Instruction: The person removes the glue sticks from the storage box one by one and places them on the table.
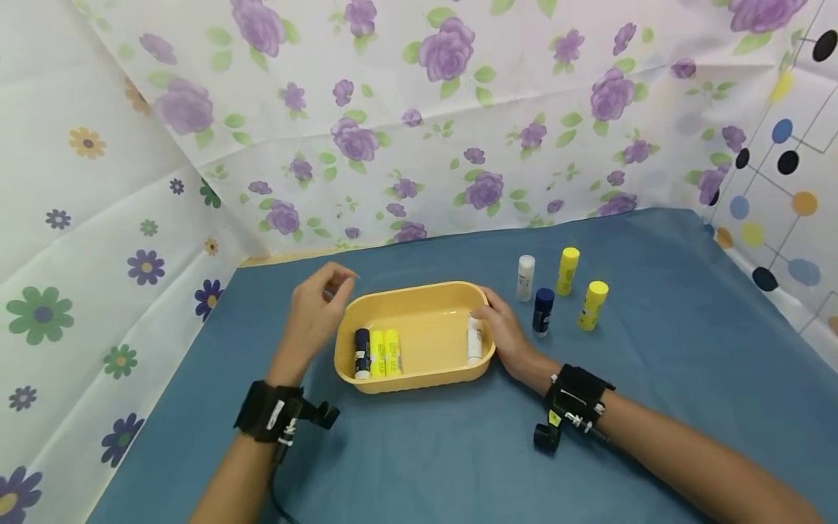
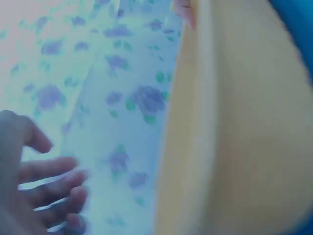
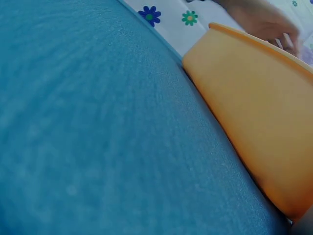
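A yellow plastic basket point(image 1: 432, 380) sits on the blue cloth. Inside, along its left end, lie a dark blue glue stick point(image 1: 363, 353) and two yellow glue sticks point(image 1: 385, 353). A white glue stick point(image 1: 474, 342) is at the right end. My right hand point(image 1: 507, 335) grips the basket's right wall, thumb over the rim by the white stick's top, other fingers mostly hidden outside. Above the left rim hovers my left hand point(image 1: 318, 313), holding nothing; the left wrist view shows its fingers loosely bent beside the basket wall point(image 2: 195, 147).
Right of the basket stand a white glue stick point(image 1: 525, 278), a dark blue one point(image 1: 543, 311) and two yellow ones, one farther back point(image 1: 567, 271) and one nearer point(image 1: 593, 306). Flowered sheets point(image 1: 393, 145) hang behind the blue-covered table point(image 1: 445, 458).
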### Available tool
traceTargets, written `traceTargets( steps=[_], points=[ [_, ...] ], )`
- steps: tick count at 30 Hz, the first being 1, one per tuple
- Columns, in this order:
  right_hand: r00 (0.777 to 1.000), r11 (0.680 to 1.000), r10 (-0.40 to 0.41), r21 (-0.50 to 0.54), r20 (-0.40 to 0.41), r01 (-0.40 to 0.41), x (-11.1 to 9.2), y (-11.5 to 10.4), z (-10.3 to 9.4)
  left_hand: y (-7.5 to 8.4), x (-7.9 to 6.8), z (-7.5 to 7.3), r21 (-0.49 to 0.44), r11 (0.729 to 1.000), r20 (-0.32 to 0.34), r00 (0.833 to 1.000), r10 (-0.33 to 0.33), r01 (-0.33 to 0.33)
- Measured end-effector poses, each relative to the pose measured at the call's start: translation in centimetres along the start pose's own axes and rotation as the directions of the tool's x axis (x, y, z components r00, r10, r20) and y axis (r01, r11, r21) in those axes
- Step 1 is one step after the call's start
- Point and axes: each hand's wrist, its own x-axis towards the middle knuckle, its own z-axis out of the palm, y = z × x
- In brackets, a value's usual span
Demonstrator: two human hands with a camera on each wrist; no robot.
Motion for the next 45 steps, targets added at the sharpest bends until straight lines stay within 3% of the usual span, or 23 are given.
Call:
traceTargets(
  steps=[2,3,6,7,8,9,12,14,16,19,24,27,29,34,45],
  points=[
    [1.0,1.0,0.007,0.0,0.001,-0.007,-0.1,0.3,0.0,0.9,0.4,0.6,0.069,0.997,0.14,0.99,-0.033,0.023],
    [1.0,1.0,0.01,0.005,0.004,-0.01,-0.2,0.4,0.0,1.2,0.4,1.1,0.116,0.993,0.226,0.972,-0.062,0.036],
    [0.999,0.999,0.03,0.013,0.022,-0.03,-0.6,1.0,0.1,1.0,-0.2,3.0,0.267,0.964,0.443,0.886,-0.139,0.017],
    [0.999,0.999,0.034,0.014,0.028,-0.034,-0.8,1.2,0.2,0.8,-0.5,3.7,0.299,0.954,0.478,0.865,-0.151,0.001],
    [0.999,0.999,0.034,0.014,0.029,-0.035,-0.8,1.3,0.2,0.5,-0.8,4.4,0.327,0.945,0.494,0.856,-0.15,-0.023],
    [0.999,0.999,0.029,0.017,0.029,-0.029,-0.8,1.4,0.2,0.3,-1.0,5.1,0.351,0.935,0.498,0.856,-0.137,-0.054],
    [1.0,1.0,-0.008,0.012,0.019,0.008,-0.5,1.0,0.2,0.1,-1.2,6.3,0.384,0.917,0.451,0.889,-0.082,-0.111],
    [0.999,1.0,-0.029,0.009,0.015,0.029,-0.1,0.5,0.1,0.5,-0.8,6.4,0.408,0.904,0.433,0.899,-0.067,-0.129],
    [0.999,0.999,-0.032,0.006,0.017,0.032,0.2,0.0,0.0,1.1,-0.4,6.2,0.414,0.899,0.447,0.892,-0.065,-0.141],
    [0.999,1.0,-0.019,0.008,0.026,0.019,0.4,-0.4,0.1,1.6,0.2,5.7,0.392,0.906,0.49,0.87,-0.06,-0.158],
    [1.0,1.0,-0.011,0.009,0.015,0.011,0.3,-0.4,0.2,1.4,0.5,5.2,0.252,0.958,0.55,0.835,-0.026,-0.136],
    [1.0,1.0,0.002,0.01,0.013,-0.002,0.1,-0.3,0.2,1.4,0.7,4.2,0.146,0.982,0.569,0.822,0.012,-0.116],
    [1.0,1.0,0.012,0.006,0.017,-0.012,0.0,-0.3,0.2,1.6,0.9,3.1,0.089,0.991,0.56,0.828,0.032,-0.098],
    [1.0,1.0,-0.003,0.006,0.008,0.003,-0.1,0.0,0.0,2.0,1.3,0.1,0.039,0.994,0.479,0.875,0.07,-0.101],
    [1.0,0.999,-0.017,0.036,-0.015,0.017,-0.3,0.0,0.3,1.3,1.6,-5.4,0.112,0.983,0.302,0.948,0.105,-0.144]
  ],
)
